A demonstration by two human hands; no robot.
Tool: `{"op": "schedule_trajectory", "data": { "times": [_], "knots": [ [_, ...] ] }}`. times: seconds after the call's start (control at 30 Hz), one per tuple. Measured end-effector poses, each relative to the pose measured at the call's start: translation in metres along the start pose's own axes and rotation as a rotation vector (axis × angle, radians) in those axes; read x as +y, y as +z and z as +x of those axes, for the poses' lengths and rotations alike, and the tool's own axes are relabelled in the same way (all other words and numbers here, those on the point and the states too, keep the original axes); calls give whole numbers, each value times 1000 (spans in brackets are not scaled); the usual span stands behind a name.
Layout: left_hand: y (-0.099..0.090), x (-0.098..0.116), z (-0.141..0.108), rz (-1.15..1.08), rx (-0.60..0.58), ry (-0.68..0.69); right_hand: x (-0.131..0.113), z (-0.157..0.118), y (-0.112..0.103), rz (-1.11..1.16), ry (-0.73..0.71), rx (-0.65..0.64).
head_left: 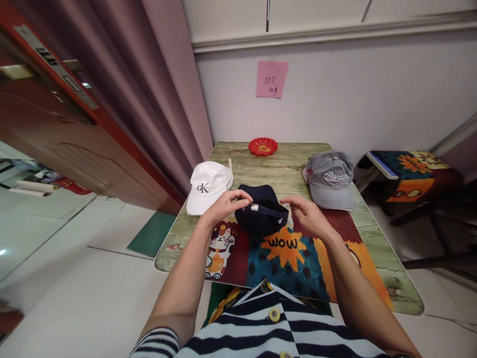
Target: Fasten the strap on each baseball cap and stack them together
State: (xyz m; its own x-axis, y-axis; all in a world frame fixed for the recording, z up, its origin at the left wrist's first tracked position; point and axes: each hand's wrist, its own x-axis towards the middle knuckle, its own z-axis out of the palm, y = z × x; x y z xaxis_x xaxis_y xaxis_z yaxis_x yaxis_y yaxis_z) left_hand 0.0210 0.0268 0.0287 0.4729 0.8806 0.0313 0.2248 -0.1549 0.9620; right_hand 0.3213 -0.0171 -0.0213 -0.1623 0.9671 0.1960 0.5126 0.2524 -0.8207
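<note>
Right, centre of the board sits the dark navy fabric cap (261, 224), on the table between both hands, its narrow strap and small pale tag (255, 207) showing. Coming in from nine o'clock, the left hand (228, 203) has its fingers stretched out, thumb and forefinger almost meeting at the cap's edge; whether they pinch it, I can't tell. Over at three o'clock, the right hand (307, 214) is loosely open, forefinger pointing at the rim and nothing visibly held; contact there is too close to call. Now outward: a white cap with black "CK" lettering (210, 184) at ten o'clock, a faded grey cap reading "Always" (331, 179) at two, and a scalloped red dish (263, 147) straight up at twelve. Higher on that line, a square pink paper note (272, 79) sticks to the wall. Down at six, a colourful "WOW" mat (286, 268) covers the near side of the green wood-patterned table (179, 248).
</note>
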Motion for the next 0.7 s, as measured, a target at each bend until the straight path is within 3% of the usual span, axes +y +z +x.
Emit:
{"op": "schedule_trajectory", "data": {
  "times": [0.1,0.17,0.37,0.43,0.57,0.7],
  "knots": [
    [-13,-4,-5,83,-39,21,16,-3,2,-257,-71,-59],
    [-17,-10,-7,134,-60,32,25,-4,8,-306,-81,-83],
    [-9,-21,-10,184,17,19,25,3,23,-28,-141,-66],
    [-10,-16,-10,49,44,14,15,6,19,152,-149,-20],
    [-14,6,-8,-461,173,85,-14,9,6,656,-33,110],
    [2,16,-2,-807,275,104,-38,12,5,1039,129,207]
  ]
}}
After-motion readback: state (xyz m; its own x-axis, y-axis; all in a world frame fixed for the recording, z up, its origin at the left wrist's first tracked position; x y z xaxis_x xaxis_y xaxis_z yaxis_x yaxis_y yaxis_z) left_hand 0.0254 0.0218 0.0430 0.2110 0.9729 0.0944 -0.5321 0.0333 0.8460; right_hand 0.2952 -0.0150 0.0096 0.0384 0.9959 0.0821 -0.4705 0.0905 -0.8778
